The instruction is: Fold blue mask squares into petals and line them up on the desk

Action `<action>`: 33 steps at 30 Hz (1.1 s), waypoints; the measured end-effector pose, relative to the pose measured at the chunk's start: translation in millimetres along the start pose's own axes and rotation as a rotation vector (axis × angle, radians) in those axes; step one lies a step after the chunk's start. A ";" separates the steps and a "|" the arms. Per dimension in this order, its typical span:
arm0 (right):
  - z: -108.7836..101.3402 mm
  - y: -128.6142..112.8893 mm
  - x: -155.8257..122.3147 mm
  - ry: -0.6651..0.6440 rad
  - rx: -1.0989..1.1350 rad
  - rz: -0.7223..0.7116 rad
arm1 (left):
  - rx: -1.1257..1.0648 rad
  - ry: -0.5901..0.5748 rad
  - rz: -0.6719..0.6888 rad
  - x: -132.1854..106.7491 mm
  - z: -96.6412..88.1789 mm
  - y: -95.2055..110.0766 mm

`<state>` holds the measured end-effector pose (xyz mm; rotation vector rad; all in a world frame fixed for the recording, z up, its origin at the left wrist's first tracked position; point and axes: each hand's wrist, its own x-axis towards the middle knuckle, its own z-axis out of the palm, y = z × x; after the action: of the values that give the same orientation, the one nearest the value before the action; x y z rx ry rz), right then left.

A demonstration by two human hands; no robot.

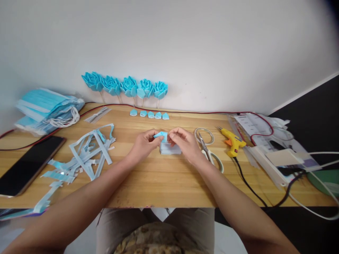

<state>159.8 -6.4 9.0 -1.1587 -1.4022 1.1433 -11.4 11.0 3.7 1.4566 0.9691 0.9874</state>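
Observation:
Between my two hands is a small piece of blue mask fabric (162,136), partly folded at its upper left. My left hand (146,143) pinches its left side between thumb and fingers. The fingers of my right hand (184,141) are closed at its right edge. Just below them a stack of pale cut fabric pieces (171,149) lies on the wooden table (148,183). Behind my hands several folded blue petals (150,114) stand in a row. White-handled scissors (208,150) lie right of my right hand, next to a roll of clear tape (203,136).
Several blue fabric flowers (129,86) on sticks lean on the wall. Fabric scraps (90,151), a phone (31,164) and a pack of face masks (47,109) lie left. A yellow glue gun (233,141) and a power strip (267,165) with cables are on the right.

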 end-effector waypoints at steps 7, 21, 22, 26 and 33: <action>-1.1 1.1 0.2 -0.023 -0.102 0.001 | 0.000 -0.020 -0.005 -0.2 0.8 1.5; -2.1 0.2 0.2 0.006 -0.208 -0.027 | 0.014 -0.036 -0.012 -0.9 1.0 0.3; -2.0 0.4 0.2 0.008 -0.207 -0.024 | 0.018 -0.038 -0.013 -1.2 1.0 1.1; -1.7 1.7 0.4 0.007 -0.184 -0.018 | 0.028 -0.031 -0.013 -1.8 1.1 3.0; -1.1 -0.1 0.9 -0.042 -0.035 0.019 | 0.034 0.018 0.047 0.8 -0.3 -4.4</action>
<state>160.8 -5.4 9.3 -1.1812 -1.4512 1.1670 -11.7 12.2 -0.6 1.5066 0.9728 1.0242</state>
